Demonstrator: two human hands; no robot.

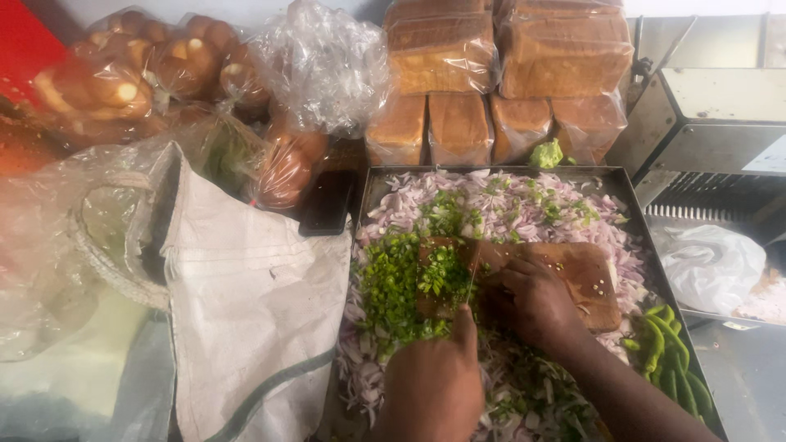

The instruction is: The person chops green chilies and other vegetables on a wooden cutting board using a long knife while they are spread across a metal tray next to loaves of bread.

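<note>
Chopping green chillies on a board over a tray of onions

My left hand (434,385) grips the knife (472,274), fingers curled shut; right hand (532,299) fingers press together on the chopping board (585,278), just beside the blade and chopped chillies (393,282). I judge a slip could nick them.

Single head view looks steeply down, close over the tray (372,184).

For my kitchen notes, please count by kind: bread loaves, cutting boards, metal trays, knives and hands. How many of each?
Bread loaves: 6
Cutting board: 1
Metal tray: 1
Knife: 1
Hands: 2, left hand and right hand
Total: 11
</note>
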